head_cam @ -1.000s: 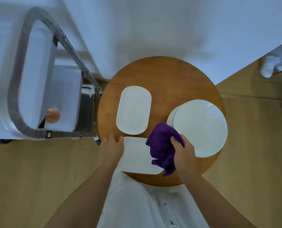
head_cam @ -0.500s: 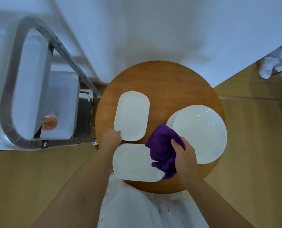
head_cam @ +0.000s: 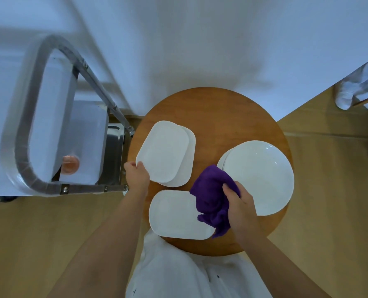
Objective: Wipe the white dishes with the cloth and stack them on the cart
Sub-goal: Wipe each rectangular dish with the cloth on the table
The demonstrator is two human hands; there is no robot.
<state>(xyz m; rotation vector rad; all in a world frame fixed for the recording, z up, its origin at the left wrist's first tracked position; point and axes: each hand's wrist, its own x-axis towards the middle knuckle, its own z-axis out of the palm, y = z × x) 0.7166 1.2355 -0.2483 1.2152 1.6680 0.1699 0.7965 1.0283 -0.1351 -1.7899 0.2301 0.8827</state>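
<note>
The left hand (head_cam: 136,177) has lifted the oblong dish (head_cam: 162,150) by its near corner, fingers pinching, while beside it the right hand (head_cam: 239,203) grips the bunched purple cloth (head_cam: 211,196).

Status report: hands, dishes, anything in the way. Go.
Left hand grips top oblong dish, raised off the one beneath. Right hand holds cloth over near dish. Round plates wait. Nothing blocks the cart.
</note>
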